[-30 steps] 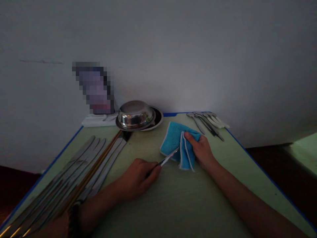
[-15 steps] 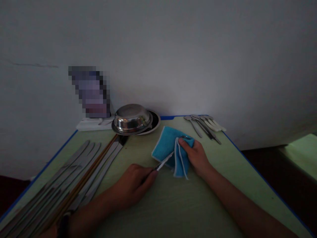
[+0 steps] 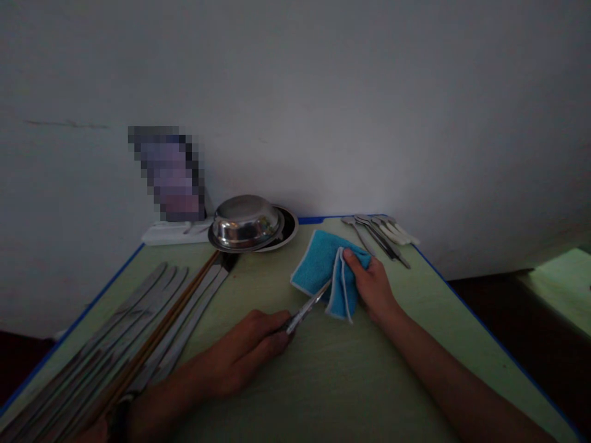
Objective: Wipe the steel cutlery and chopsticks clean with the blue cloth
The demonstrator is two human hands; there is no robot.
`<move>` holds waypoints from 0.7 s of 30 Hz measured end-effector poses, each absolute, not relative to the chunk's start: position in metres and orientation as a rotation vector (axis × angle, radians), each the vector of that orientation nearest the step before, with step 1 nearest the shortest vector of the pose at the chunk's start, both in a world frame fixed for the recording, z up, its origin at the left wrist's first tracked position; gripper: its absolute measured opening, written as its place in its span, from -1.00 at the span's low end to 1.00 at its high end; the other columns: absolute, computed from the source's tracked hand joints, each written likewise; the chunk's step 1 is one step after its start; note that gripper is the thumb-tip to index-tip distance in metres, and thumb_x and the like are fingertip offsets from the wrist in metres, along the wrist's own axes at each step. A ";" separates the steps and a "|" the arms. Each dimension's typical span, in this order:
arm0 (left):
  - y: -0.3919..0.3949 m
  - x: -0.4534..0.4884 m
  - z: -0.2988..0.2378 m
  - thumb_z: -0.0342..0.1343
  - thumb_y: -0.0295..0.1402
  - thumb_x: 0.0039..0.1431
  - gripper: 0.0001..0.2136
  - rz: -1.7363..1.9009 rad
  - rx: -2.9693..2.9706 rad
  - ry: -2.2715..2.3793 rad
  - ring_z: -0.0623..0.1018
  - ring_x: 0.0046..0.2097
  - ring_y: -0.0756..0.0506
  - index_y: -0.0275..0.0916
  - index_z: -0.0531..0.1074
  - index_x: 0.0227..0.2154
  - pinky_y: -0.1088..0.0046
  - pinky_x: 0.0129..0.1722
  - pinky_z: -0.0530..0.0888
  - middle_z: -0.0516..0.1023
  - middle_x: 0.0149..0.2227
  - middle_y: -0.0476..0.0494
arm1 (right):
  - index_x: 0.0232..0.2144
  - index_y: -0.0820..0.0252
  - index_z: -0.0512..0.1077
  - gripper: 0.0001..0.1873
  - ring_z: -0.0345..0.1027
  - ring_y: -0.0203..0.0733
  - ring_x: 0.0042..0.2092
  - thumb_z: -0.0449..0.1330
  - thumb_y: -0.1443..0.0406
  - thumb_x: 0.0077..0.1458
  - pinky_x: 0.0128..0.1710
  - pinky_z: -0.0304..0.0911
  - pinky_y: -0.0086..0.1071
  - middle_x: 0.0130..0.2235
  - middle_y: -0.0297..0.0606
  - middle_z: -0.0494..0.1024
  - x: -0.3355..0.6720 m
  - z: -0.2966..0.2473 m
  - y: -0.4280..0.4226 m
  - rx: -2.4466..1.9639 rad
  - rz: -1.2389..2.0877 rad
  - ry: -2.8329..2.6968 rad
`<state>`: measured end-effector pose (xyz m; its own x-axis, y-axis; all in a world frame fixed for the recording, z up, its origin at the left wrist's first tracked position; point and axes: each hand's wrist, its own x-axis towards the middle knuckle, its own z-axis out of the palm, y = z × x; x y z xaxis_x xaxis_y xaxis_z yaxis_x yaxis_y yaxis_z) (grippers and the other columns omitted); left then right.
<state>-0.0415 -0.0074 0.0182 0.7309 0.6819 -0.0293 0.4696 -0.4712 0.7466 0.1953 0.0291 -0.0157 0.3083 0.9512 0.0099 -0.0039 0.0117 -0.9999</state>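
My left hand (image 3: 244,354) is closed round the handle of a thin metal utensil (image 3: 308,306), whose far end disappears into a folded blue cloth (image 3: 318,268). My right hand (image 3: 373,288) pinches the fold of that cloth shut over the utensil's tip. Both hands rest low on the pale green table (image 3: 323,381), near its middle. What kind of utensil it is stays hidden by the cloth.
Several long metal utensils (image 3: 138,344) lie in a row on the left. An upturned steel bowl (image 3: 244,223) sits on a dark plate at the back beside a white tray (image 3: 173,232). Several spoons (image 3: 378,232) lie at the back right. A wall rises behind.
My left hand has drawn back toward me, pulling more of the utensil's shaft out of the cloth. My right hand and the cloth have shifted slightly right and away.
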 end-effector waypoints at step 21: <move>-0.003 -0.030 0.004 -0.08 -0.39 0.19 -0.77 0.663 2.241 0.862 0.40 -0.40 0.02 -0.13 0.25 -0.08 0.52 -0.41 0.32 0.37 -0.35 -0.01 | -0.54 0.21 0.40 -0.65 0.25 -0.31 -0.55 0.23 0.03 -0.18 -0.47 0.21 -0.41 -0.58 -0.40 0.44 0.195 -0.017 0.029 -1.320 1.078 -0.807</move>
